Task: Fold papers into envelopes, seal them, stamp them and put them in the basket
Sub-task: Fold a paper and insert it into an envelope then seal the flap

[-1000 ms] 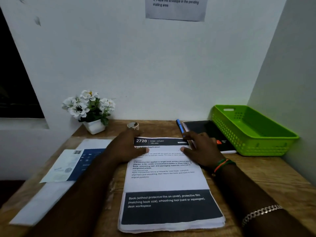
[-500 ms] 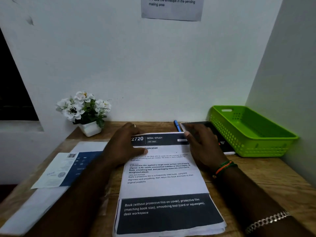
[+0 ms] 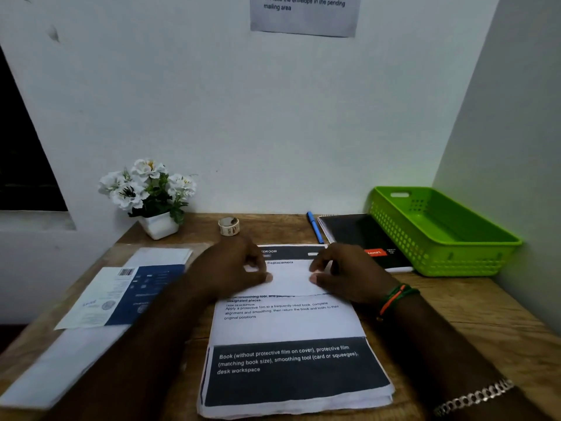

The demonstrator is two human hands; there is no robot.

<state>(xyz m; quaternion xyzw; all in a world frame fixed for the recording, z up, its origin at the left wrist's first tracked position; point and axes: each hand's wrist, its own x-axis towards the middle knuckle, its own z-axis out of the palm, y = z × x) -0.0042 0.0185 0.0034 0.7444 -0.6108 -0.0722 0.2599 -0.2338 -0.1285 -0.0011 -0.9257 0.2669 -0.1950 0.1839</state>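
Folding had begun: both the left hand (image 3: 233,268) and right hand (image 3: 343,271) pinched the top sheet (image 3: 285,317) by its far edge, doubling it toward the desk's (image 3: 473,311) near edge, presumably so the stack (image 3: 303,405) stayed square; the basket (image 3: 449,259) waited at the far right corner.

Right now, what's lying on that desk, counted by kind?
Paper stack: 1
Envelopes: cannot tell how many
Flower pot: 1
Tape roll: 1
Blue pen: 1
Black notebook: 1
Green basket: 1
Total: 6, plus envelopes
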